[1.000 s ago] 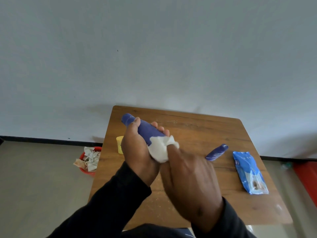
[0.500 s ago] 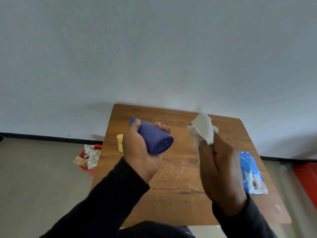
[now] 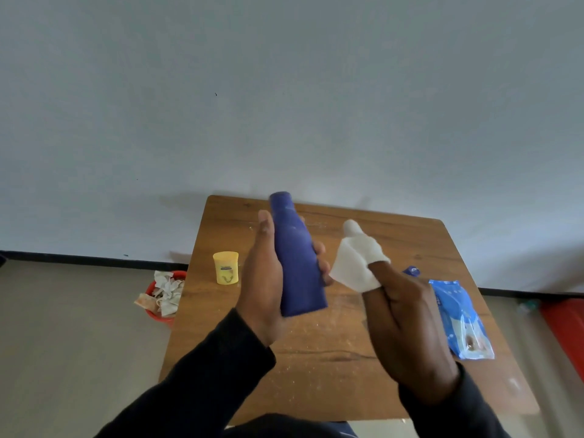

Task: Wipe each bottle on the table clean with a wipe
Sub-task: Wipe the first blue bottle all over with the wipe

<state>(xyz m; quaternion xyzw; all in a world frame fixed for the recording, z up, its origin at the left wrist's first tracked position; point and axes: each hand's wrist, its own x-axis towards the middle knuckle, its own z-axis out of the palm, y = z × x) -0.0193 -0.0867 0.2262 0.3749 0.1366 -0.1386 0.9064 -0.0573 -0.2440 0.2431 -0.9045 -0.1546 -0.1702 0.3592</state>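
My left hand (image 3: 264, 279) grips a tall dark blue bottle (image 3: 295, 257) upright above the wooden table (image 3: 316, 368), neck pointing up. Just right of it, my right hand (image 3: 401, 330) holds a white wipe (image 3: 358, 260) draped over its raised fingers, close to the bottle's side without plainly touching it. A small yellow bottle (image 3: 225, 267) stands on the table's left part. A second small blue bottle (image 3: 411, 270) lies on the table, mostly hidden behind my right hand.
A blue pack of wipes (image 3: 459, 317) lies near the table's right edge. On the floor left of the table stands a red bin (image 3: 162, 294) with used wipes. A red object (image 3: 565, 336) sits on the floor at far right. A white wall rises behind.
My left hand has turned the blue bottle from base-toward-me to upright. My right hand with the wipe has come back beside the bottle's lower side.
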